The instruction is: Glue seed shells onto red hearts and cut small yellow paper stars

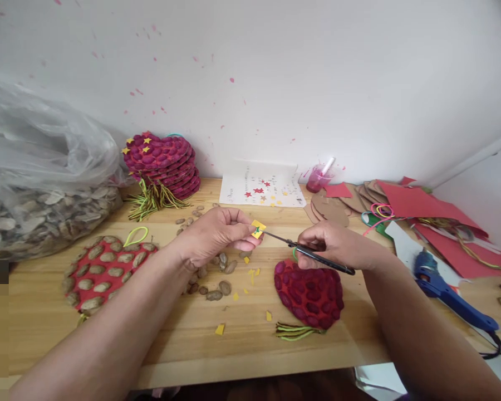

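Between its thumb and fingers, my left hand [221, 233] pinches a small piece of yellow paper [258, 229] with a green mark on it. My right hand [328, 245] is closed around the handles of black scissors [319, 258], whose blades reach the paper's right edge. Below the scissors lies a purple-and-red peanut-covered craft piece [309, 295] with a yarn tassel [296, 332]. Yellow paper scraps [220, 329] and loose peanuts [214, 295] are scattered under my hands. Beside my left forearm is a red disc with unpainted peanuts [102, 270], partly hidden by the arm.
At the back left stand a plastic bag of peanuts [45, 217] and a stack of purple craft pieces [162, 159]. A white sheet [234, 189] bears paper stars. A pink paint cup [317, 179], cardboard pieces [332, 209], red paper [426, 200] and a blue glue gun [446, 292] lie rightward.
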Demonstrator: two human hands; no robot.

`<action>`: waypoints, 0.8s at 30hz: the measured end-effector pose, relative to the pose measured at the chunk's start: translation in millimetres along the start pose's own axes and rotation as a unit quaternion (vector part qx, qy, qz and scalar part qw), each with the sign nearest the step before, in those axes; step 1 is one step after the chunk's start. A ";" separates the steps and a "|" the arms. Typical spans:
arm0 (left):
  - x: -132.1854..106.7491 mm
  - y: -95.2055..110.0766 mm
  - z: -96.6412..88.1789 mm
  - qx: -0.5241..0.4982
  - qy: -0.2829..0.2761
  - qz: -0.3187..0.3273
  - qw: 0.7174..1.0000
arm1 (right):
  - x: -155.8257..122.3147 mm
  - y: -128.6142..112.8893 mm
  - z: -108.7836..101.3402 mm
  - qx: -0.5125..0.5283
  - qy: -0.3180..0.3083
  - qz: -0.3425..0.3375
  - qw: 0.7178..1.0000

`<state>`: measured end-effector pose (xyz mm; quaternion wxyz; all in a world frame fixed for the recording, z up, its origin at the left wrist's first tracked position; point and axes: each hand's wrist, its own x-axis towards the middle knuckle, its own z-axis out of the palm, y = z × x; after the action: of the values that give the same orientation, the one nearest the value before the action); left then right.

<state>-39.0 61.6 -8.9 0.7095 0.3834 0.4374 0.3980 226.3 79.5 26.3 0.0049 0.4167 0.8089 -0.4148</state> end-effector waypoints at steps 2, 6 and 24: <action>-0.4 0.3 0.1 -0.014 0.005 -0.015 1.000 | -0.2 -0.7 -0.5 -0.004 0.000 -0.005 1.000; -1.2 1.5 0.0 -0.036 0.004 -0.036 0.999 | -0.2 -0.9 0.1 -0.021 0.000 -0.002 1.000; -2.1 3.5 -6.4 0.050 -0.018 -0.010 0.999 | -0.6 -3.2 7.1 -0.050 0.016 0.009 0.999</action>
<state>-46.4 62.2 -7.2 0.7011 0.4212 0.4480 0.3611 222.1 73.4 24.0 0.0167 0.4297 0.8247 -0.3673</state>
